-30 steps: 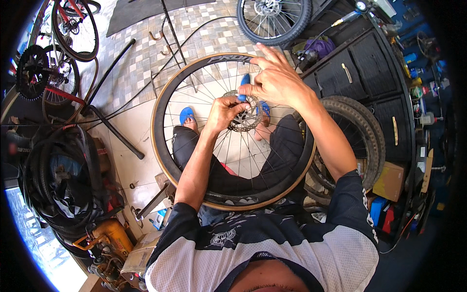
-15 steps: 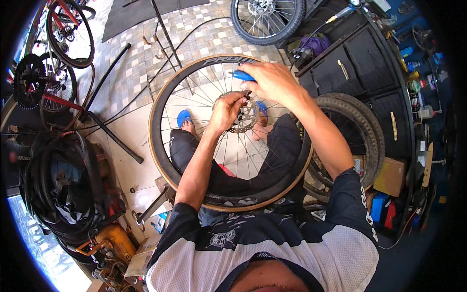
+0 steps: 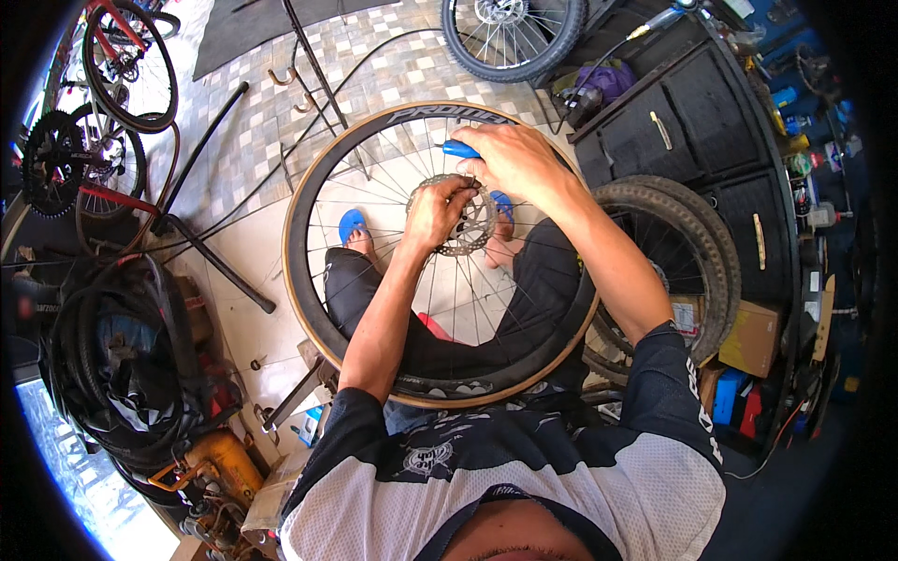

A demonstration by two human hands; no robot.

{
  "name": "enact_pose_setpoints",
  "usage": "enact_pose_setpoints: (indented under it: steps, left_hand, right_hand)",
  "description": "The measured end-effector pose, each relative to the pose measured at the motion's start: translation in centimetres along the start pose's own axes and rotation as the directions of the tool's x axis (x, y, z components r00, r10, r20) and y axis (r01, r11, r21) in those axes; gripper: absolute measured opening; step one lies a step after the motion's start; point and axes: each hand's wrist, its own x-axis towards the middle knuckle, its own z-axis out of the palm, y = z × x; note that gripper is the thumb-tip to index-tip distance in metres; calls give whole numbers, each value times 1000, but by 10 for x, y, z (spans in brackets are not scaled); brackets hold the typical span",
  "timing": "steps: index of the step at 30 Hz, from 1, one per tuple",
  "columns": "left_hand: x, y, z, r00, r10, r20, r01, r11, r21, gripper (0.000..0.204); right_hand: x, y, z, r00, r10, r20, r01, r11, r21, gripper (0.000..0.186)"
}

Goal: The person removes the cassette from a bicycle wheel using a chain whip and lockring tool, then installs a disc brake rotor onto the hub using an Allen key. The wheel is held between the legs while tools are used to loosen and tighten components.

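Observation:
A bicycle wheel (image 3: 309, 309) with a dark deep rim and tan-edged tyre lies across my lap above my blue-sandalled feet (image 3: 352, 226). My left hand (image 3: 435, 210) is closed at the brake rotor (image 3: 466, 238) around the hub, fingertips pinched on something small and dark that I cannot make out. Just above it, my right hand (image 3: 500, 154) grips a blue-handled tool (image 3: 457, 150), lying nearly level with a short tip pointing left, over the spokes.
Bicycles (image 3: 122, 65) stand at upper left, above coiled tyres (image 3: 94, 337) and a yellow machine (image 3: 215, 463). A spare wheel (image 3: 510, 28) lies at the top. On the right are two knobby tyres (image 3: 716, 271), black drawers (image 3: 692, 131) and a cardboard box (image 3: 748, 337).
My right hand has turned the blue tool from upright to nearly level and moved it up off the rotor, its fingers curling round it. My left hand stays at the hub.

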Motion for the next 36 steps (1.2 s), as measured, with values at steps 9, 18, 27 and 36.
enact_pose_setpoints:
  steps: [9, 18, 27, 36]
  left_hand:
    - [-1, 13, -4, 1000, 4, -5, -4, 1000, 0, 20]
    - [1, -4, 5, 992, -2, -127, -8, 997, -76, 16]
    - [3, -9, 5, 988, -115, -100, 87, 964, -252, 18]
    - [0, -13, 7, 986, -28, -162, 3, 989, -151, 15]
  right_hand:
    - [11, -20, -14, 985, 96, 143, -80, 990, -112, 32]
    - [-17, -7, -38, 940, -320, 123, 308, 946, 102, 42]
    - [5, 17, -41, 995, -47, 89, 69, 963, -262, 22]
    - [7, -24, -21, 970, -223, 94, 232, 969, -90, 26]
